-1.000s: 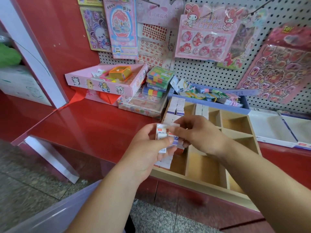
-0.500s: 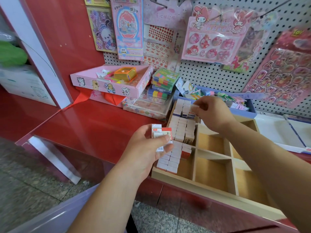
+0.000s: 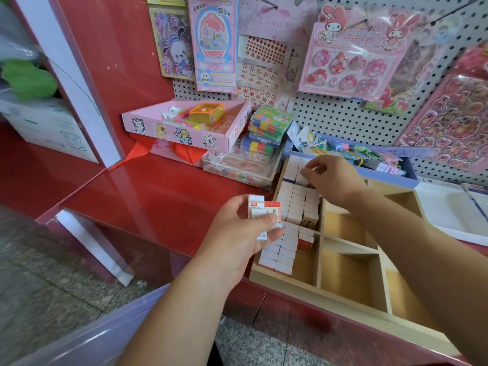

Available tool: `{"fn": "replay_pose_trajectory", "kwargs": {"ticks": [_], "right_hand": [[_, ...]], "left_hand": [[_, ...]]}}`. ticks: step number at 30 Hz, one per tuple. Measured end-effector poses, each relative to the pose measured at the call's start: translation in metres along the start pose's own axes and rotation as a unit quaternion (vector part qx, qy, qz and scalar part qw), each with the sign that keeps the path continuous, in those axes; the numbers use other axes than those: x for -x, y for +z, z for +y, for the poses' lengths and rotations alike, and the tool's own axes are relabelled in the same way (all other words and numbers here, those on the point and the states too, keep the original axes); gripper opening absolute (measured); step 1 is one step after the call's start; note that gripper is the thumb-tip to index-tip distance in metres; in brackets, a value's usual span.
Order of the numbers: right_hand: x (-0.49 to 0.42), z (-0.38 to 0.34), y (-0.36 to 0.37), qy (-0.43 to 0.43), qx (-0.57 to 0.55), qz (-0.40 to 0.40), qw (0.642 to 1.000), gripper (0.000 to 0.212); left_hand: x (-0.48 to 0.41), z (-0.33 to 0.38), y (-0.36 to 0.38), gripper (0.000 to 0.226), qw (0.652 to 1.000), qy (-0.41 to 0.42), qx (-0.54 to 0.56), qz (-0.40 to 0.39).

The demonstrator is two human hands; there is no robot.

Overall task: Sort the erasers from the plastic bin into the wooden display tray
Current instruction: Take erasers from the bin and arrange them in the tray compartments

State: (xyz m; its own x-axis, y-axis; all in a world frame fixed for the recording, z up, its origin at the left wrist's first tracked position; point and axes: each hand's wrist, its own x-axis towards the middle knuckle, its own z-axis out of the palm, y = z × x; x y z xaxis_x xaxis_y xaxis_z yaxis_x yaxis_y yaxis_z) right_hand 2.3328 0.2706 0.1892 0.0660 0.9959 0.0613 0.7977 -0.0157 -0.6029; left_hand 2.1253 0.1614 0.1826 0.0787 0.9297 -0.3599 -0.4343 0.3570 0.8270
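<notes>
And there was the left hand (image 3: 237, 233), over the wooden tray's (image 3: 348, 294) near-left corner, gripping a clutch of erasers (image 3: 264, 212), white wrappers with one red-and-white among them. The right hand (image 3: 330, 178) reached across to the tray's far-left compartment, fingers pinching a white eraser (image 3: 314, 169) right at the packed rows (image 3: 295, 204) that filled the tray's left column. The tray sat on the red bench (image 3: 148, 196), its near edge jutting past the bench front. Just beyond the tray's far edge stood a blue bin (image 3: 390, 173) of small packets, and to the tray's far left a pink box (image 3: 184, 128). A translucent plastic bin (image 3: 87, 336) showed below, nearer than the tray.
</notes>
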Motion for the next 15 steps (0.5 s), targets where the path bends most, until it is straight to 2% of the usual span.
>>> {"fn": "replay_pose_trajectory", "kwargs": {"ticks": [5, 9, 13, 15], "right_hand": [[-0.001, 0.000, -0.003, -0.010, 0.064, -0.014, 0.998, 0.016], [-0.002, -0.004, 0.002, -0.012, 0.077, 0.003, 0.997, 0.017], [0.000, -0.007, -0.002, -0.012, 0.099, -0.016, 0.995, 0.018], [0.006, -0.012, -0.004, -0.034, 0.095, 0.019, 0.995, 0.020]], "left_hand": [[0.000, 0.001, -0.001, 0.040, 1.000, 0.000, -0.001, 0.002], [-0.001, 0.000, 0.000, 0.041, 1.000, 0.000, -0.004, -0.001], [-0.001, 0.001, 0.001, 0.041, 1.000, -0.003, 0.000, 0.001], [0.000, 0.002, 0.002, 0.042, 1.000, -0.003, 0.002, 0.000]]}}
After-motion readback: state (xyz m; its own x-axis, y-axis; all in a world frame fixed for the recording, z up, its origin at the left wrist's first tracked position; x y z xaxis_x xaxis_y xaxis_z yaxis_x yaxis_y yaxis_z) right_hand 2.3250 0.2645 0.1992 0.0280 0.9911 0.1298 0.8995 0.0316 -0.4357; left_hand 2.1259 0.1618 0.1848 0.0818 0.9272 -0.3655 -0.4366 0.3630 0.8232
